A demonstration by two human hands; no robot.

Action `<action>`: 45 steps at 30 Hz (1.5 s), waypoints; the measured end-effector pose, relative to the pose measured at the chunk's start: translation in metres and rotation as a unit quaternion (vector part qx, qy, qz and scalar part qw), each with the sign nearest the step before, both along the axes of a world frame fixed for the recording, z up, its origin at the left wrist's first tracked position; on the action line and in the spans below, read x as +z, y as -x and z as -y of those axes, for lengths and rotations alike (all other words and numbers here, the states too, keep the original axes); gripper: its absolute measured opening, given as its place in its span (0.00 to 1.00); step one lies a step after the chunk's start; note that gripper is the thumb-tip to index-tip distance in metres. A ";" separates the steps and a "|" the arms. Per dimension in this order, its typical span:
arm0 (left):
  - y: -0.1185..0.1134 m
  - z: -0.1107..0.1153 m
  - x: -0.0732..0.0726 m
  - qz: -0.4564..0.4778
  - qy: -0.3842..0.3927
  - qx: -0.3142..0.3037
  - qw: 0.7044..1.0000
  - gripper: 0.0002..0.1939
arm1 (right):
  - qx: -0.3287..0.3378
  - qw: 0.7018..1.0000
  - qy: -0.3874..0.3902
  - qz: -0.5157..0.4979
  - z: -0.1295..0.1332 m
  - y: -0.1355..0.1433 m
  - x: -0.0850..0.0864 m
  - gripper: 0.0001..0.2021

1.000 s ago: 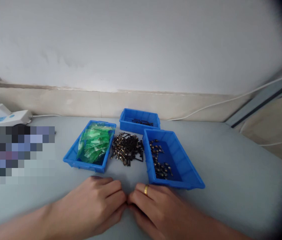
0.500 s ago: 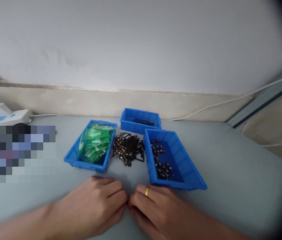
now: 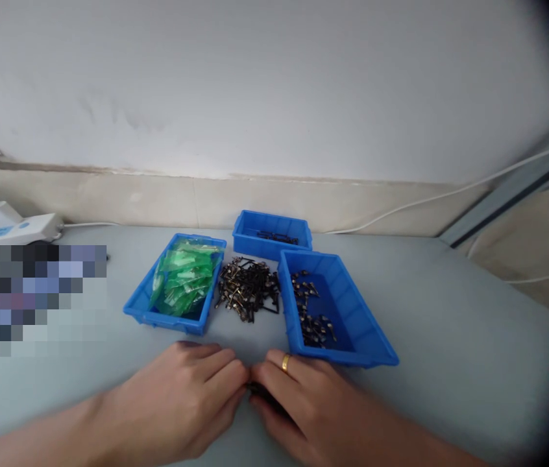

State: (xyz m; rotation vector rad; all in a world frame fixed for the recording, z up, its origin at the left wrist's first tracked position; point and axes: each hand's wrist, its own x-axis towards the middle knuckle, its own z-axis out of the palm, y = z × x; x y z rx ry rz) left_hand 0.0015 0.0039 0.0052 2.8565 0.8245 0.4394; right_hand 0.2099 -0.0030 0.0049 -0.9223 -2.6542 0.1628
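Note:
My left hand [image 3: 196, 395] and my right hand [image 3: 308, 402], which wears a gold ring [image 3: 285, 362], meet over the near part of the table. Both have their fingers curled in a pinch, tips almost touching. A small dark bit shows between the fingertips; its kind is hidden by the fingers. Just beyond the hands lies a pile of small dark and brassy metal parts [image 3: 248, 288]. To its left, a blue bin [image 3: 162, 321] holds green plastic bags [image 3: 187, 275]. Right of the pile, another blue bin [image 3: 369, 324] contains small metal pieces [image 3: 316, 327].
A third blue bin [image 3: 269, 245] with dark thin parts stands at the back near the wall. A white power strip [image 3: 36, 228] lies at the far left, beside a blurred-out area. A white cable [image 3: 401, 211] runs along the right back.
My right hand has shifted slightly, its index finger and thumb now a little further apart, with a dark bit showing between the fingertips. The bins and the pile stay put.

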 end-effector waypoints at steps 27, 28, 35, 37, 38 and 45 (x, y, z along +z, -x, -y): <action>0.001 -0.001 0.000 -0.001 0.030 -0.008 1.000 0.11 | 0.023 0.999 -0.019 0.024 -0.002 0.000 -0.001 0.05; 0.001 -0.001 0.000 -0.001 0.030 -0.008 1.000 0.11 | 0.026 0.999 -0.013 0.028 -0.002 0.000 -0.002 0.04; 0.000 -0.001 0.002 -0.009 0.031 -0.004 0.999 0.10 | 0.026 0.999 -0.019 0.033 -0.004 0.000 -0.003 0.03; 0.001 -0.001 0.002 -0.011 0.032 -0.005 0.999 0.10 | 0.028 0.999 -0.023 0.028 -0.004 0.001 -0.003 0.03; 0.001 -0.001 0.002 -0.012 0.033 -0.006 0.999 0.10 | 0.030 0.999 -0.024 0.028 -0.004 0.001 -0.003 0.03; 0.001 -0.001 0.001 -0.005 0.031 -0.009 0.999 0.11 | 0.031 0.999 -0.015 0.034 -0.003 0.000 -0.003 0.04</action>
